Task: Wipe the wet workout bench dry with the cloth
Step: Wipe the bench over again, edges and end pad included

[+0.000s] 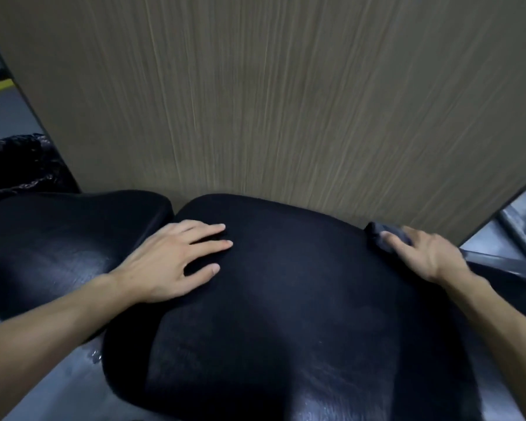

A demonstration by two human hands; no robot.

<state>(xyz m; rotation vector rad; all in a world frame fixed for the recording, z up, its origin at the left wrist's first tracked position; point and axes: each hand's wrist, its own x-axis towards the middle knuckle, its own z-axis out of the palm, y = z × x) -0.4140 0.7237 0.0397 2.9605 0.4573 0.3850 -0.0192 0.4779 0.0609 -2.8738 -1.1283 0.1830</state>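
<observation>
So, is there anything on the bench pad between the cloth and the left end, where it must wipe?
Only the left hand itself. It rests flat on the bench pad, in the path from the cloth under the right hand. Nothing else lies on the pad.

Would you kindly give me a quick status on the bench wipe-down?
Left hand flat on the bench pad, fingers straight. Right hand pressing the dark cloth at the pad's far right edge. Nothing in the way.
</observation>
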